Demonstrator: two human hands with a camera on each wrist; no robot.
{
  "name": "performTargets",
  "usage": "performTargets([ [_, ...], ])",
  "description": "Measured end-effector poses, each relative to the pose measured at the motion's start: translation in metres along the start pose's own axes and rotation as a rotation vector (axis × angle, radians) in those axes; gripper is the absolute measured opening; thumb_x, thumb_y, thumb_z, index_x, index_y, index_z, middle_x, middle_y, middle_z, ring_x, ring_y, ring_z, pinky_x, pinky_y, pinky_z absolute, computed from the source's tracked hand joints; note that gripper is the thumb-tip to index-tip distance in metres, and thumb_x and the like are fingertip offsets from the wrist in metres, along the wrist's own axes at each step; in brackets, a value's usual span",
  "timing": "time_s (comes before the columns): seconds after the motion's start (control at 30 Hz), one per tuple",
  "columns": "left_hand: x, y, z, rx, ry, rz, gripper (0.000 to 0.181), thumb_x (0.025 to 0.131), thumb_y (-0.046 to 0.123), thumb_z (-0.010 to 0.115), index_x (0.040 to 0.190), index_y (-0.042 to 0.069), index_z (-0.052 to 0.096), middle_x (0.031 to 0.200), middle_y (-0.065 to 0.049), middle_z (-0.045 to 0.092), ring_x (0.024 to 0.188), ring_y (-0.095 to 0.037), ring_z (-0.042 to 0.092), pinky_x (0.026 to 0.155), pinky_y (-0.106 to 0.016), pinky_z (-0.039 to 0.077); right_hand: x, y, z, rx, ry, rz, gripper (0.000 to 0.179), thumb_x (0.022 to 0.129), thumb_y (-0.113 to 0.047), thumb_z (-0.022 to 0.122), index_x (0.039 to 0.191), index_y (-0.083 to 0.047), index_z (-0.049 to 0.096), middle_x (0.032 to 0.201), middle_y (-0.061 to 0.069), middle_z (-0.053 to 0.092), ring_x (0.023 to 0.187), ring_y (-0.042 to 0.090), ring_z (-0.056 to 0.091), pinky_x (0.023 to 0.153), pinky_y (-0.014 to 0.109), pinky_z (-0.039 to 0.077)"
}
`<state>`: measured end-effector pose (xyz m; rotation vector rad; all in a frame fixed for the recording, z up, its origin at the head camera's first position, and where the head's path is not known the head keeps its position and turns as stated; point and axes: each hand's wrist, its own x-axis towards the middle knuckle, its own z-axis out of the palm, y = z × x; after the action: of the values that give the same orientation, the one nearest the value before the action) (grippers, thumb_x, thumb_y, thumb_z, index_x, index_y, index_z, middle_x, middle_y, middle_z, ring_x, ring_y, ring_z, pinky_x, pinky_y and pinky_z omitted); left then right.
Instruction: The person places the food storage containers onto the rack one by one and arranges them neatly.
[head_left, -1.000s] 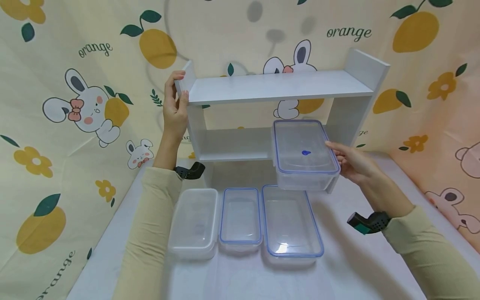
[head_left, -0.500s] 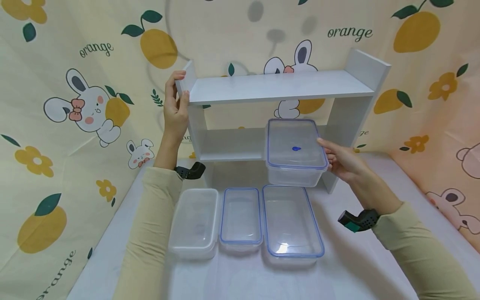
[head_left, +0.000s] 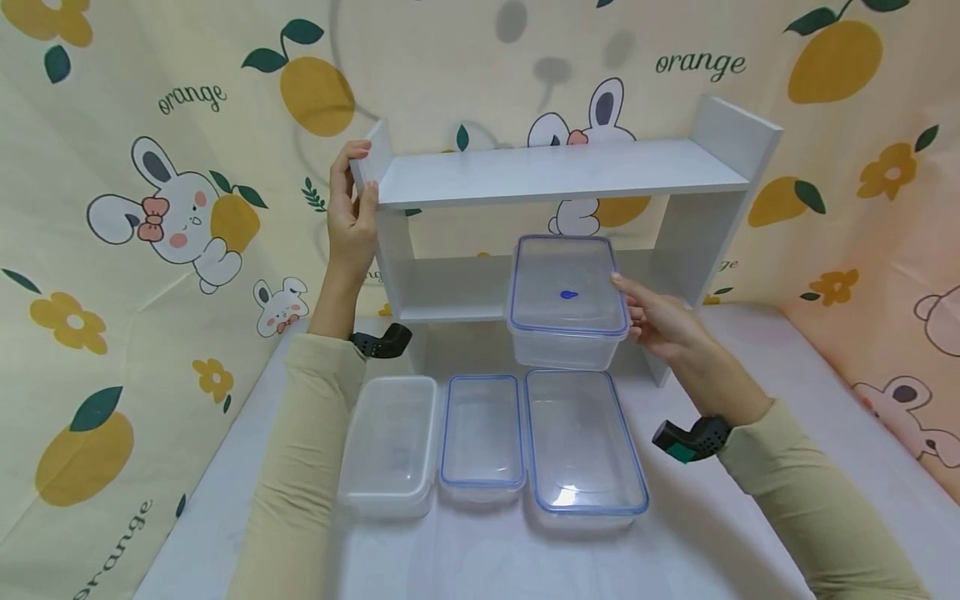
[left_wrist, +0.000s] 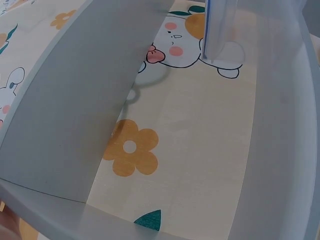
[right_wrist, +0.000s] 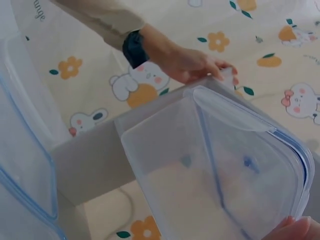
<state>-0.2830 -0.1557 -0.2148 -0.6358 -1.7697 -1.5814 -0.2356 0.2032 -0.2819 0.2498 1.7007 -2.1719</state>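
Note:
My right hand (head_left: 663, 325) grips the right side of a clear lidded food container (head_left: 567, 287), its thumb on the blue-edged lid. The container hangs in front of the middle level of a white shelf unit (head_left: 562, 171). In the right wrist view the same container (right_wrist: 165, 175) is large and see-through, with a blue mark on its lid; only fingertips (right_wrist: 295, 229) of that hand show. My left hand (head_left: 351, 212) holds the upper left side panel of the shelf unit, fingers behind its edge and thumb in front. The left wrist view looks into the shelf's compartments.
On the white table before the shelf stand three more clear containers: one with a whitish lid (head_left: 390, 442), a small blue-rimmed one (head_left: 482, 433) and a larger blue-rimmed one (head_left: 585, 442). A patterned cloth (head_left: 187, 333) hangs behind and at both sides.
My right hand has carried the container leftward and slightly upward along the front of the shelf. The left hand has stayed on the side panel.

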Motion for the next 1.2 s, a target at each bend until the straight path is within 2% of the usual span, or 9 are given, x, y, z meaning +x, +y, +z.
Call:
performTargets([
  [0.17, 0.000, 0.001, 0.001, -0.002, 0.000, 0.005, 0.035, 0.095, -0.003, 0.036, 0.130, -0.006, 0.037, 0.148, -0.018, 0.036, 0.143, -0.018, 0.032, 0.122, -0.033, 0.024, 0.003, 0.001, 0.006, 0.014, 0.009, 0.002, 0.042, 0.085, -0.045, 0.065, 0.108, -0.016, 0.044, 0.071, -0.008, 0.052, 0.060, 0.003, 0.045, 0.053, 0.013, 0.035],
  [0.47, 0.000, 0.001, 0.000, -0.021, 0.006, 0.013, 0.035, 0.095, -0.005, 0.034, 0.130, -0.006, 0.037, 0.147, -0.018, 0.036, 0.141, -0.017, 0.033, 0.121, -0.040, 0.025, 0.010, 0.004, 0.022, 0.025, 0.025, 0.001, 0.048, 0.083, -0.047, 0.067, 0.112, -0.016, 0.044, 0.074, -0.009, 0.051, 0.061, 0.002, 0.043, 0.054, 0.012, 0.034],
  [0.53, 0.000, 0.001, 0.001, -0.022, 0.006, 0.018, 0.035, 0.095, -0.005, 0.034, 0.130, -0.006, 0.037, 0.148, -0.018, 0.036, 0.141, -0.018, 0.033, 0.122, -0.042, 0.023, 0.011, 0.004, 0.026, 0.042, 0.016, -0.007, 0.045, 0.085, -0.044, 0.066, 0.110, -0.013, 0.045, 0.074, -0.008, 0.051, 0.061, 0.003, 0.043, 0.054, 0.013, 0.034],
  [0.83, 0.000, 0.001, 0.001, -0.003, -0.001, 0.007, 0.035, 0.096, -0.004, 0.034, 0.131, -0.006, 0.036, 0.148, -0.018, 0.035, 0.144, -0.019, 0.030, 0.122, -0.033, 0.024, 0.016, 0.005, 0.041, 0.077, -0.028, -0.041, 0.025, 0.091, -0.037, 0.062, 0.088, -0.013, 0.057, 0.071, -0.006, 0.055, 0.060, 0.004, 0.046, 0.054, 0.014, 0.038],
  [0.9, 0.000, 0.001, 0.001, -0.001, -0.001, 0.009, 0.035, 0.096, -0.005, 0.034, 0.131, -0.006, 0.036, 0.148, -0.019, 0.035, 0.143, -0.020, 0.031, 0.122, -0.033, 0.024, 0.016, 0.005, 0.044, 0.084, -0.039, -0.046, 0.023, 0.090, -0.034, 0.063, 0.093, -0.012, 0.056, 0.073, -0.005, 0.058, 0.061, 0.005, 0.048, 0.056, 0.014, 0.041],
  [0.97, 0.000, 0.001, 0.001, 0.003, -0.002, 0.009, 0.035, 0.096, -0.004, 0.034, 0.131, -0.006, 0.035, 0.148, -0.019, 0.035, 0.143, -0.020, 0.031, 0.122, -0.033, 0.023, 0.016, 0.005, 0.046, 0.088, -0.049, -0.048, 0.030, 0.090, -0.030, 0.064, 0.108, -0.009, 0.053, 0.077, -0.004, 0.060, 0.064, 0.005, 0.051, 0.059, 0.014, 0.044],
  [1.03, 0.000, 0.001, 0.001, 0.005, -0.004, 0.013, 0.035, 0.096, -0.005, 0.034, 0.131, -0.008, 0.035, 0.148, -0.020, 0.035, 0.143, -0.021, 0.030, 0.122, -0.034, 0.023, 0.014, 0.006, 0.047, 0.094, -0.054, -0.047, 0.048, 0.089, -0.025, 0.066, 0.128, -0.008, 0.044, 0.083, -0.003, 0.061, 0.070, 0.005, 0.054, 0.063, 0.013, 0.046],
  [1.1, 0.001, -0.001, 0.001, 0.006, -0.004, 0.012, 0.035, 0.096, -0.005, 0.034, 0.131, -0.008, 0.035, 0.149, -0.020, 0.035, 0.144, -0.021, 0.030, 0.123, -0.035, 0.022, 0.012, 0.006, 0.048, 0.082, -0.062, -0.054, 0.068, 0.089, -0.020, 0.066, 0.144, -0.007, 0.028, 0.093, -0.003, 0.059, 0.078, 0.005, 0.054, 0.069, 0.013, 0.047],
  [1.2, 0.003, -0.007, 0.001, 0.004, -0.002, 0.019, 0.036, 0.095, -0.005, 0.033, 0.131, -0.008, 0.035, 0.149, -0.019, 0.034, 0.144, -0.021, 0.030, 0.123, -0.037, 0.021, 0.010, 0.007, 0.049, 0.043, -0.089, -0.081, 0.078, 0.091, -0.016, 0.063, 0.152, -0.002, 0.016, 0.109, -0.002, 0.053, 0.096, 0.007, 0.052, 0.084, 0.016, 0.047],
])
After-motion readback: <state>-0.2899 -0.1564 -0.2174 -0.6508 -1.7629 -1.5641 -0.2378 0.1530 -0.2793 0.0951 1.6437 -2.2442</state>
